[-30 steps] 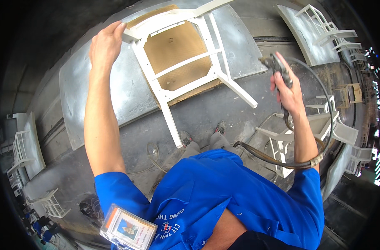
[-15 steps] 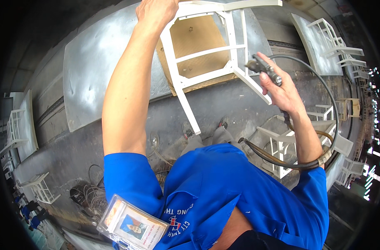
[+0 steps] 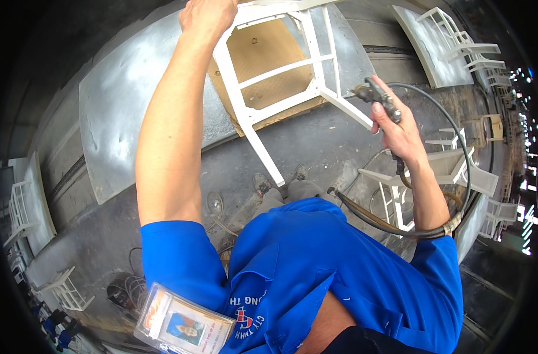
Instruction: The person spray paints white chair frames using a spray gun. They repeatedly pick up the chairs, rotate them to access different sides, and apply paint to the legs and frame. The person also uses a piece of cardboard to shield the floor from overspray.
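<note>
At the top, my left hand (image 3: 207, 20) is closed on the corner of a white chair frame (image 3: 236, 76), which is tipped over a brown cardboard sheet (image 3: 269, 53). Two of its legs point toward me, past the cardboard's near edge. My right hand (image 3: 401, 127) is wrapped round a spray gun (image 3: 380, 100) with a dark hose (image 3: 452, 112). The gun's nozzle faces left, beside the chair's right near leg and apart from it. The far part of the chair is cut off by the upper edge of the view.
Under the cardboard lies a large paint-dusted grey board (image 3: 133, 112). More white chairs (image 3: 463, 171) stand to my right, some on a second board (image 3: 434, 50). Another chair (image 3: 68, 289) is at the lower left. The hose loops round my right forearm; coiled hoses (image 3: 130, 289) lie on the floor.
The view has shifted slightly, so the chair and board appear farther left. My right hand and the spray gun are a little farther from the chair frame. Both grips are unchanged.
</note>
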{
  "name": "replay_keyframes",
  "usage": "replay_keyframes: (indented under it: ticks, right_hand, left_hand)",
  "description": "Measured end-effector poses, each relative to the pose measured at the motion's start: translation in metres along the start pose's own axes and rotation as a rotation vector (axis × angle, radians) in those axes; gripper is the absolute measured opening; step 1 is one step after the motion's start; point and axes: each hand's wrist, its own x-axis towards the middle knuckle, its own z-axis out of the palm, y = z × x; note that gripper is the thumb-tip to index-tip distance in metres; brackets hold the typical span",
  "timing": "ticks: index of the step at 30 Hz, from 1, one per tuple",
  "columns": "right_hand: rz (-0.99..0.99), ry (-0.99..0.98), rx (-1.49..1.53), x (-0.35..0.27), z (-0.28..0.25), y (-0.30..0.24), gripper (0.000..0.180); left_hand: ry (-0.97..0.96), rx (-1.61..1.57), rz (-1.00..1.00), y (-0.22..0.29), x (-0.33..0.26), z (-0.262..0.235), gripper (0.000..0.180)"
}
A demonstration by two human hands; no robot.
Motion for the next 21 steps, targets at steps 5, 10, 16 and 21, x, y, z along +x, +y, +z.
replay_keyframes:
  ticks: [5,10,16,21]
  right_hand:
    - [0.098,0.055,0.032,-0.015,-0.010,0.057,0.060]
    - [0.041,-0.066,0.013,-0.001,0.047,0.141,0.062]
    - [-0.077,-0.178,0.153,0.004,0.135,0.191,0.061]
    - [0.022,-0.280,0.180,-0.006,0.152,0.204,0.061]
  left_hand:
    - [-0.042,0.087,-0.037,0.001,0.003,0.001,0.039]
    - [-0.153,0.133,-0.021,0.011,0.003,-0.014,0.038]
    - [-0.185,0.273,-0.130,0.017,0.002,-0.021,0.043]
    - [-0.219,0.344,-0.120,0.012,0.008,-0.025,0.046]
